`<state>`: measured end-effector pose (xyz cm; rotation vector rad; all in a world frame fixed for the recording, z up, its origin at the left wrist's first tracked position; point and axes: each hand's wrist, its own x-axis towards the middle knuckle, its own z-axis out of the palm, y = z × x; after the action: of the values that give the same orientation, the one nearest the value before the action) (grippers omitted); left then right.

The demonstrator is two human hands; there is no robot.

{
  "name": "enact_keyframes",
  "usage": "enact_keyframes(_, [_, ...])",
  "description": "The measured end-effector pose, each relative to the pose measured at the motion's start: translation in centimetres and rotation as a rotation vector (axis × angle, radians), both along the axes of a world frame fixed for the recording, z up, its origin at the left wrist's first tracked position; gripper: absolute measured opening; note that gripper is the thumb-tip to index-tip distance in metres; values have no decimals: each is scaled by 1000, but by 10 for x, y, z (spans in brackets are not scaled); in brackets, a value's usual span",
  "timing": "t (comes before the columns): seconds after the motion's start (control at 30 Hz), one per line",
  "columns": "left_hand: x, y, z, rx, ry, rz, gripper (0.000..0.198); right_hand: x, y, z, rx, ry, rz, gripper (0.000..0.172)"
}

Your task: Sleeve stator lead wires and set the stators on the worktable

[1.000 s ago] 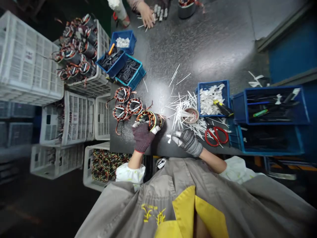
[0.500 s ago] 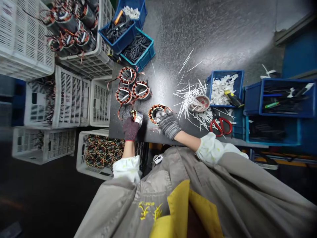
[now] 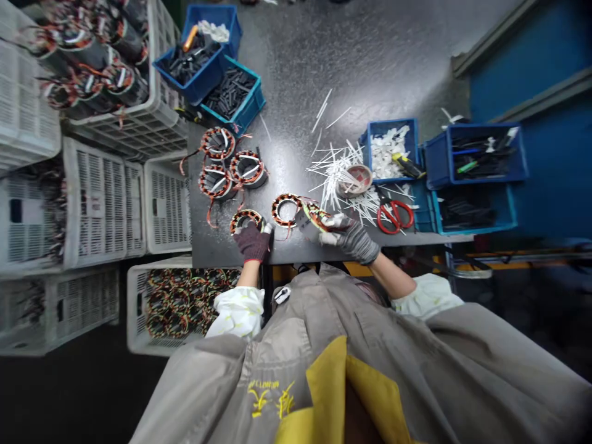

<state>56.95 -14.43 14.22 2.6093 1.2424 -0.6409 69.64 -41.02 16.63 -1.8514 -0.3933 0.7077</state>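
Observation:
My left hand, in a dark red glove, closes over a copper-wound stator standing at the table's near edge. My right hand, in a grey glove, grips a tilted wound piece that looks like another stator, just above the tabletop. Between the two hands one stator stands alone on the dark table. Three more stators are grouped behind my left hand.
A pile of white strips, a small round dish and red scissors lie right of my hands. Blue bins line the right edge, others the far left. White crates of stators stand left of the table.
My left hand has stood its stator upright at the near edge and stays on it. My right hand came off the middle stator and now grips a wound piece further right. The view has shifted.

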Motion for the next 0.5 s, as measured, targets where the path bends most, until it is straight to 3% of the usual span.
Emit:
enact_keyframes(0.07, [1, 3, 1, -7, -15, 13, 67, -15, -11, -8, -223, -239, 215, 33])
enact_keyframes(0.17, [6, 6, 1, -24, -27, 12, 64, -27, 1, -22, -488, -470, 486, 23])
enact_keyframes(0.33, [17, 9, 7, -74, -10, 3, 53, -15, 32, -26, -508, -602, 690, 26])
enact_keyframes(0.43, [15, 8, 17, -84, -83, 12, 57, 10, 15, -6, -419, -591, 603, 28])
enact_keyframes(0.5, [7, 8, 23, -63, -195, 31, 66, 39, -18, 14, -445, -522, 312, 26])
